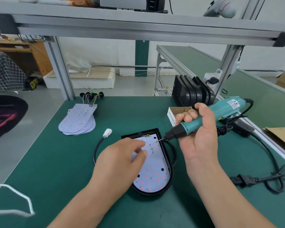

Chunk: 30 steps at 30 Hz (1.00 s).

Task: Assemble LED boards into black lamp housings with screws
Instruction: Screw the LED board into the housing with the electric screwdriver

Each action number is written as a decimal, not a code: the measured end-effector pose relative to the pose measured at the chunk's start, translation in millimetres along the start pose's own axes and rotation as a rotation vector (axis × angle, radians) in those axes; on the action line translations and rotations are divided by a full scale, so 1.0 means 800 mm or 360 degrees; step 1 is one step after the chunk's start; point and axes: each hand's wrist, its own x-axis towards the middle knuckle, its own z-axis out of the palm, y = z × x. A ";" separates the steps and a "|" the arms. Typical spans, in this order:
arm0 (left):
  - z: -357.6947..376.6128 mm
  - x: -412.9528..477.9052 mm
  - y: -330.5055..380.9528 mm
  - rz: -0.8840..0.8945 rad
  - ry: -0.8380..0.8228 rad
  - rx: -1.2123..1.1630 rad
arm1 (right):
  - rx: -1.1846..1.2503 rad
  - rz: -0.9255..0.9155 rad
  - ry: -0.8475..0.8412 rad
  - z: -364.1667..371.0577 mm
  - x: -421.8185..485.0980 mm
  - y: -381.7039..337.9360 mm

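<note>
A black lamp housing lies on the green mat in front of me with a white LED board seated inside it. My right hand grips a teal electric screwdriver; its bit tip touches the board near the upper right corner. My left hand hovers over the board's left part with loosely curled fingers, and I cannot tell whether it touches the board. The housing's black cable ends in a white connector.
A stack of spare LED boards with coloured wires lies at the back left. An open screw box and several upright black housings stand at the back right. The screwdriver's power cord loops along the right side.
</note>
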 end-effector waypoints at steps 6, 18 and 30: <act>0.004 -0.008 0.023 0.0408 -0.0376 0.0844 | -0.0075 -0.0089 0.0067 -0.012 0.016 -0.002; 0.014 0.001 0.034 0.0635 -0.0445 0.1212 | -0.0575 -0.0336 -0.0097 -0.015 0.019 0.009; 0.014 0.002 0.041 0.0580 -0.0422 0.1118 | -0.0944 -0.0468 -0.0301 -0.013 0.014 0.022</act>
